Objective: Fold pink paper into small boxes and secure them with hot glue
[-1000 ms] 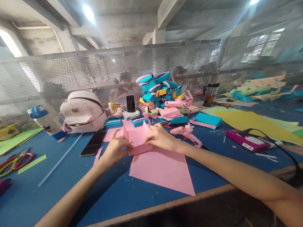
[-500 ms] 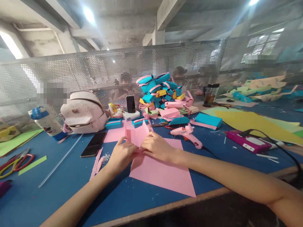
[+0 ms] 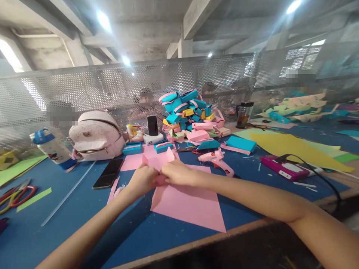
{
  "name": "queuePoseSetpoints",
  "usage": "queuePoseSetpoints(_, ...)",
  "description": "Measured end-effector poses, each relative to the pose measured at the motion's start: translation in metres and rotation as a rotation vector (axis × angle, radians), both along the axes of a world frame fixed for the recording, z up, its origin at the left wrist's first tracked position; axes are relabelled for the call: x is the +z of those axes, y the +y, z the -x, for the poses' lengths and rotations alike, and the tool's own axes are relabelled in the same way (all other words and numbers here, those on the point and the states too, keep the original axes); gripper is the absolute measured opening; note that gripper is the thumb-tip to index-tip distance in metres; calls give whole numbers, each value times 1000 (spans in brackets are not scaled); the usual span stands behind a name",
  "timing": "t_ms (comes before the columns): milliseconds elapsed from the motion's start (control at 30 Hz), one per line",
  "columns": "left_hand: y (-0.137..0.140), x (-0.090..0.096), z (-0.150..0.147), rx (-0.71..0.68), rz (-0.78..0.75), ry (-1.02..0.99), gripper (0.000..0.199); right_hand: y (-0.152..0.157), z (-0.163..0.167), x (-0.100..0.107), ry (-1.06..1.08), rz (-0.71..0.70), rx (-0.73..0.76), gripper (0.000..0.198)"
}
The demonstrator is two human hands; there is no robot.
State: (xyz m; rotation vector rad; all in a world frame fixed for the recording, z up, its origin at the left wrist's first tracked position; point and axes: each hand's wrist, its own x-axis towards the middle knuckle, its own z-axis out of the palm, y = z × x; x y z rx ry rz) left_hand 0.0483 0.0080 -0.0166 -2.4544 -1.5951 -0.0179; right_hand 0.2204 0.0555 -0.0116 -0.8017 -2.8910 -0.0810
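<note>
Up top, the ceiling lamps (image 3: 103, 20) flared hard, the upper-right one throwing a bluish streak through the haze, while the windows (image 3: 301, 59) burned out white against dim grey concrete (image 3: 146, 41)! Down below, a dark shadow ran across the blue tabletop (image 3: 42, 243) beside the left forearm (image 3: 98, 224), and the pink sheet (image 3: 190, 207) lay softly shaded just under the right hand (image 3: 176, 172). Out right, everything looked stretched and smeared, the mesh screen (image 3: 126, 82) was soft, and blocky pixels (image 3: 61, 114) masked heads behind it!
</note>
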Motion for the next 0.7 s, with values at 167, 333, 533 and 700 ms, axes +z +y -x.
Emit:
queuePoseSetpoints(167, 11, 6, 7, 25, 87, 19, 20, 8, 9, 13, -179, 69, 5, 15)
queuePoseSetpoints(333, 15, 12, 14, 27, 161, 65, 16, 13, 10, 23, -301, 106, 8, 20)
queuePoseSetpoints(533, 22, 18, 14, 18, 242, 81, 22, 15, 8, 23, -291, 118, 28, 28)
queuePoseSetpoints(700, 23, 16, 17, 3, 245, 67, 19, 17, -1, 19, -226, 109, 50, 28)
